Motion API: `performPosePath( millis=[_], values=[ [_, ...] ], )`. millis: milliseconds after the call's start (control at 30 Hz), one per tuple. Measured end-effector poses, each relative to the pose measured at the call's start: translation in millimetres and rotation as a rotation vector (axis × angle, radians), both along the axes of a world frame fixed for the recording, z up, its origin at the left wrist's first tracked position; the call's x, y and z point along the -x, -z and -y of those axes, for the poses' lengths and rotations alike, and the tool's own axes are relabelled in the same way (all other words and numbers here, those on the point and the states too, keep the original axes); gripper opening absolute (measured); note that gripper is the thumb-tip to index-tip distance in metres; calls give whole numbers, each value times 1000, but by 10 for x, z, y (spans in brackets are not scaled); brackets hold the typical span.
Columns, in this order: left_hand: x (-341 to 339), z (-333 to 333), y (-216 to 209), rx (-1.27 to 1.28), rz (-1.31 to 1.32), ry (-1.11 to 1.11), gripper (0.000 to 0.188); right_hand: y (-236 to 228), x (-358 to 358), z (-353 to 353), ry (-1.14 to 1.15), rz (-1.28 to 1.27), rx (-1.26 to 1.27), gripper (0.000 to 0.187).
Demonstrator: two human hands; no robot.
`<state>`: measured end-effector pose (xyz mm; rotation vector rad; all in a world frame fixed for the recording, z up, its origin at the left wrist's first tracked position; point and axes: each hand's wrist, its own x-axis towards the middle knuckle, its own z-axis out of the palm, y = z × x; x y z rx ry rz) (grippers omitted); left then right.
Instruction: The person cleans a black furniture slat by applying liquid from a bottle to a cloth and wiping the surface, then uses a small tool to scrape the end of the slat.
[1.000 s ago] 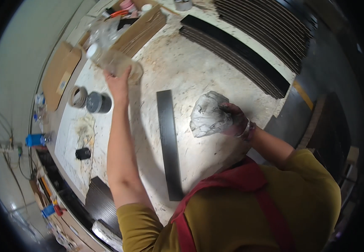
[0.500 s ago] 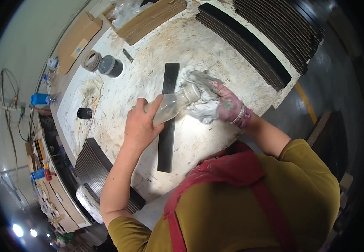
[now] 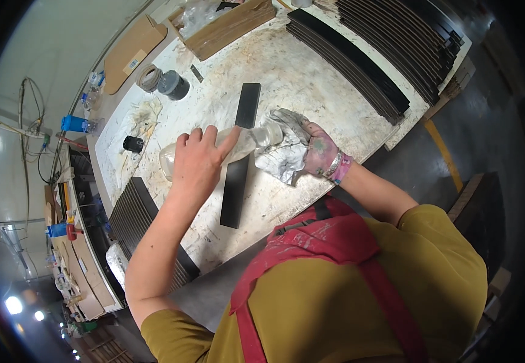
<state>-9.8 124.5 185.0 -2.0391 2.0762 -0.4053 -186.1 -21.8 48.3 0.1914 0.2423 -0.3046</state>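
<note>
My bare left hand (image 3: 201, 156) is wrapped round a clear plastic bottle (image 3: 245, 144), which lies tilted sideways with its neck against a white rag. That crumpled rag (image 3: 282, 158), smudged with grey, rests in my right hand (image 3: 323, 148), which wears a pink stained glove. The fingers of the right hand are partly covered by the cloth. Beneath the bottle a dark flat strip (image 3: 233, 196) lies on the stained white table (image 3: 299, 66), running from near to far.
Stacks of dark strips lie at the far right (image 3: 347, 66), the right corner (image 3: 396, 42) and the near left (image 3: 147, 224). A dark-grey tub (image 3: 173, 85), a tape roll (image 3: 148, 78), a small black cup (image 3: 133, 144) and a cardboard box (image 3: 232, 30) stand on the table.
The bottle has tipped closer to level, its mouth still at the rag. My left hand has shifted slightly, and the whole view has moved a little.
</note>
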Motion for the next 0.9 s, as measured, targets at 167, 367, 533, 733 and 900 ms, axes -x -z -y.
performPosePath(
  millis=[167, 367, 533, 733, 900],
  values=[
    [-50, 76, -105, -55, 128, 38, 61, 81, 146, 29, -13, -30, 150, 45],
    [-56, 216, -149, -76, 120, 85, 57, 135, 145, 59, 15, -63, 121, 45],
    [-15, 247, -106, -96, 66, 117, 55, 13, 168, 37, -7, -58, 116, 46],
    [-502, 514, 382, 34, -276, -53, 76, -304, -95, 260, 112, 3, 260, 45],
    [-1038, 1306, 678, 396, -625, -23, 65, -337, -298, 813, 204, -133, 573, 51]
  ],
)
